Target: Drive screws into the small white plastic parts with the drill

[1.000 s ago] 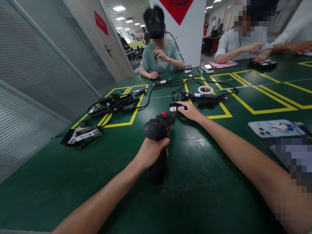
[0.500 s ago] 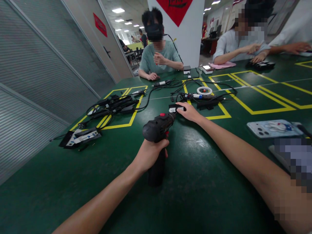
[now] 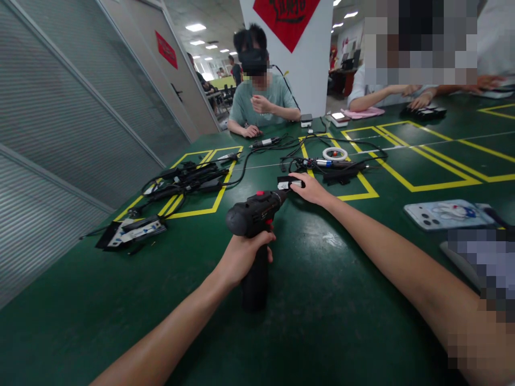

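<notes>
My left hand is wrapped round the grip of a black cordless drill with a red button on top and a red trigger. The drill stands upright over the green table, its chuck pointing away from me. Just past the chuck, my right hand grips a small black-and-white block lying on the table. Its fingers curl over the block's right end and hide part of it. The drill's tip is close to the block's near side; whether they touch, I cannot tell.
A tangle of black cables lies at left, near a flat black-and-white piece. A roll of white tape and a pen-like tool sit behind my right hand. A phone rests at right. Co-workers sit across the table.
The rear of the drill has swung a little left and the tool looks slightly more level. My right hand stays on the block. The whole view has shifted slightly.
</notes>
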Demonstrator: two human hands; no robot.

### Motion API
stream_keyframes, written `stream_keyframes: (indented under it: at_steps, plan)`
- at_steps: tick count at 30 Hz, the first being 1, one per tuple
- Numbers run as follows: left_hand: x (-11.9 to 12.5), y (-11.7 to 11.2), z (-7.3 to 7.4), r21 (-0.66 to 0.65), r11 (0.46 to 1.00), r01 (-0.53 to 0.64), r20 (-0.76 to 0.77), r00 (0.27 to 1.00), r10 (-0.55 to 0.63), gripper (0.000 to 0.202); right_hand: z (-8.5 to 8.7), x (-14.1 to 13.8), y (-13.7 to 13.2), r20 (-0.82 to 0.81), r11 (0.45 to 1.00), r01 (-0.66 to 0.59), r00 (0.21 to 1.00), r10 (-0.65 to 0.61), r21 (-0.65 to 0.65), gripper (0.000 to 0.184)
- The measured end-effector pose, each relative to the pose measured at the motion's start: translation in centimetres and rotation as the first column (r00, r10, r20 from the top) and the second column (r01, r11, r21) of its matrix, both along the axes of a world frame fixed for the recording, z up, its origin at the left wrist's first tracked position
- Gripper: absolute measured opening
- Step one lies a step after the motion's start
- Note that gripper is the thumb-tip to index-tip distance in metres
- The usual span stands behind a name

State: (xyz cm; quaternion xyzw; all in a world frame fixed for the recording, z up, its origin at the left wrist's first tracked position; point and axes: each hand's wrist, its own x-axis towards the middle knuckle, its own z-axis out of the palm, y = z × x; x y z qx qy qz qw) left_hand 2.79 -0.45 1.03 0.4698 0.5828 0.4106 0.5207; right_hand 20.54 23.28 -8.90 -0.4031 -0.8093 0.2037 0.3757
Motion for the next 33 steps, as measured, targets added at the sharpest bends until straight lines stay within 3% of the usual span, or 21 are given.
stream_keyframes:
  at_steps: [11, 14, 17, 20, 23, 25, 27, 29, 33]
  plan:
    - [-0.5, -0.4, -0.4, -0.028, 0.999, 0.038, -0.020, 0.999, -0.039, 0.023, 0.1, 0.1, 0.0, 0.014, 1.000, 0.000, 1.000, 0.000, -0.010, 0.048]
    - [-0.8, -0.6, -0.1, -0.032, 0.996, 0.078, -0.106, 0.991, -0.081, 0.021, 0.0, 0.1, -0.1, 0.012, 1.000, -0.001, 1.000, 0.001, 0.002, 0.048]
    - [-1.0, -1.0, 0.4, -0.053, 0.992, 0.116, -0.307, 0.943, -0.127, 0.021, -0.1, 0.0, -0.1, 0.004, 1.000, 0.002, 1.000, -0.002, 0.000, 0.048]
    - [-0.8, -1.5, 0.7, -0.004, 0.978, 0.208, -0.591, 0.789, -0.170, 0.022, -0.2, 0.0, 0.0, -0.005, 1.000, -0.001, 1.000, 0.000, -0.016, 0.048]
    - [0.0, -2.0, 0.2, 0.018, 0.942, 0.335, -0.834, 0.524, -0.170, 0.030, -0.2, 0.0, 0.1, -0.013, 0.999, -0.012, 1.000, 0.012, -0.032, 0.049]
    - [0.5, -2.1, -0.7, -0.012, 0.911, 0.412, -0.923, 0.347, -0.170, 0.037, -0.1, 0.1, 0.1, -0.022, 0.998, -0.025, 0.999, 0.024, -0.049, 0.050]
    - [0.8, -2.3, -1.5, -0.060, 0.874, 0.483, -0.956, 0.223, -0.189, 0.045, 0.0, 0.2, 0.1, -0.040, 0.997, -0.037, 0.999, 0.035, -0.070, 0.049]
    - [0.9, -2.3, -2.0, -0.080, 0.843, 0.532, -0.962, 0.180, -0.205, 0.048, 0.1, 0.3, 0.1, -0.063, 0.995, -0.044, 0.997, 0.039, -0.090, 0.048]
    - [0.8, -2.3, -1.4, -0.098, 0.790, 0.606, -0.944, 0.195, -0.267, 0.044, 0.2, 0.5, 0.1, -0.103, 0.990, -0.055, 0.994, 0.042, -0.131, 0.045]
